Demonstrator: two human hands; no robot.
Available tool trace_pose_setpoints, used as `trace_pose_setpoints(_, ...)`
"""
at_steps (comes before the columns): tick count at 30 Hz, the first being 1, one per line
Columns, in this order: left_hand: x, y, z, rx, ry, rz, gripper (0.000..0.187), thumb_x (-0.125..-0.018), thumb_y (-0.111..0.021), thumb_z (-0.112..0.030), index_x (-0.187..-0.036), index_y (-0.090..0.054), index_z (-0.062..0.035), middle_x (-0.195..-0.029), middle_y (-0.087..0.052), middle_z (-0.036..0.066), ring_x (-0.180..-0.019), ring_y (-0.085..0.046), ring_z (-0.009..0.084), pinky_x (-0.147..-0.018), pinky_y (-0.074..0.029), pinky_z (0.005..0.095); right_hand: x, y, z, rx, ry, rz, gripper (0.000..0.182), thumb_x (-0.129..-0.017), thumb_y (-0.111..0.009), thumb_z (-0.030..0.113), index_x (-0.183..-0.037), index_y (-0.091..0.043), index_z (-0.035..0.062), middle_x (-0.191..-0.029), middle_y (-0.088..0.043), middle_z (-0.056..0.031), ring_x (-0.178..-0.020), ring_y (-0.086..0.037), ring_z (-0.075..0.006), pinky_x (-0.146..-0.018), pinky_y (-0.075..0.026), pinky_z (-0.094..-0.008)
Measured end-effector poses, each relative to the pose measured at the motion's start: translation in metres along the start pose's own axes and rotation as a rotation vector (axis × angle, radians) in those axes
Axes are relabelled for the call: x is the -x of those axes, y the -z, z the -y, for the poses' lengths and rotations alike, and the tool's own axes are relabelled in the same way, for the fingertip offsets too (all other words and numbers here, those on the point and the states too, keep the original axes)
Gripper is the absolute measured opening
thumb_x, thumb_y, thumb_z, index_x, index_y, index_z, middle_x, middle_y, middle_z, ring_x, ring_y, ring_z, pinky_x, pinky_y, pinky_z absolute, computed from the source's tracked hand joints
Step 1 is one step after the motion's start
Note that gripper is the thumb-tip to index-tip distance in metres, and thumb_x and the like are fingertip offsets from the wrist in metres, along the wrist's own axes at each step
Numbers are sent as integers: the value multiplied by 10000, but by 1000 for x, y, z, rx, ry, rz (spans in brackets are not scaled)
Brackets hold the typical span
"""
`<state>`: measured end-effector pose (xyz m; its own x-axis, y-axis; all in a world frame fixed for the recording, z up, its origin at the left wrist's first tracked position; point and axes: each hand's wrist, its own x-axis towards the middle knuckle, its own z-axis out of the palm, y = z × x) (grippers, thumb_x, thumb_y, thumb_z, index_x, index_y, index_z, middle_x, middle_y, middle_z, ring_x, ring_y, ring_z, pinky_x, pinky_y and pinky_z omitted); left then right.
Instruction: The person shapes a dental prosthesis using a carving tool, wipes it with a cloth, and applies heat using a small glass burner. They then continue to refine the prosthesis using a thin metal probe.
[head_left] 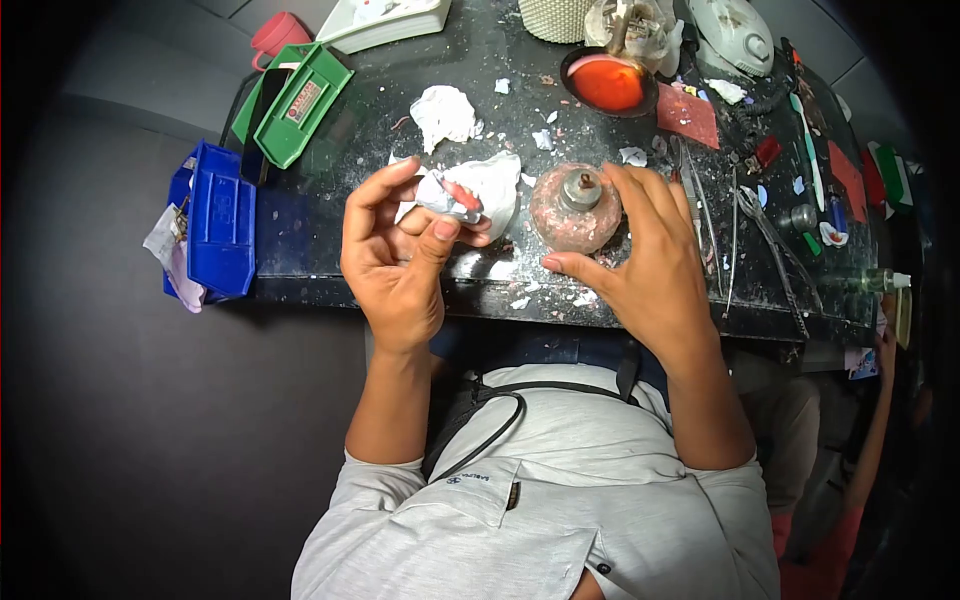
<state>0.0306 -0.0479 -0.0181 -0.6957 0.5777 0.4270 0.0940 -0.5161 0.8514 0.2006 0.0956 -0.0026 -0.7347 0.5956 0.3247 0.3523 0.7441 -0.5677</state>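
My left hand (400, 250) is raised over the near edge of the dark worktable (320, 240). Its thumb and fingers pinch a small white wad with a red-pink bit (455, 196) in it. Just behind it a larger crumpled white paper (500, 175) lies on the table. My right hand (645, 260) curves around a round, mottled pink object with a metal cap (575, 208) that stands on the table. The thumb is at its near side and the fingers are at its right and far side.
A green tray (300, 100) and a blue bin (220, 220) sit at the table's left end, with a pink cup (275, 35) beyond. A dish of orange-red material (605, 85), a red sheet (688, 115), another paper wad (445, 112) and thin metal tools (750, 230) lie further back and right. Paper scraps litter the top.
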Motion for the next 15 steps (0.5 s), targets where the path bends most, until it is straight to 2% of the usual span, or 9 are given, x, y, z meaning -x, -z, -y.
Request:
trace_pose_setpoints(3, -5, 6, -2, -6, -18, 36, 333, -925, -682, 52, -1213, -516, 61, -1099, -654, 195, -927, -727, 277, -697, -623, 352, -1, -5, -1, -20, 15, -32, 777, -642, -936, 309, -1261, -595, -15, -1228, -619, -159, -1162, -555, -338, -1006, -465, -422)
trace_pose_setpoints(8, -14, 13, -7, -196, -140, 44, 363, -925, -698, 9, -1249, -533, 21, -1061, -683, 165, -832, -718, 262, -646, -580, 347, 2, 3, 2, -190, 59, -108, 719, -638, -927, 192, -1243, -585, 9, -1183, -629, -170, -1074, -605, -325, -952, -491, -413)
trace_pose_setpoints(9, -16, 15, -9, -230, -172, 53, 359, -924, -701, 6, -1245, -540, 16, -1067, -680, 166, -837, -715, 260, -638, -577, 347, 4, 6, 5, -269, -10, -73, 721, -624, -918, 173, -1244, -581, 20, -1153, -642, -156, -1008, -638, -291, -907, -510, -395)
trace_pose_setpoints(15, -22, 11, -15, -298, -265, 116, 331, -901, -719, 24, -1199, -576, 2, -1143, -642, 181, -849, -710, 254, -599, -565, 325, 12, 14, 8, -465, 22, -42, 746, -598, -905, 180, -1252, -587, 13, -1097, -671, -139, -959, -661, -257, -876, -527, -362)
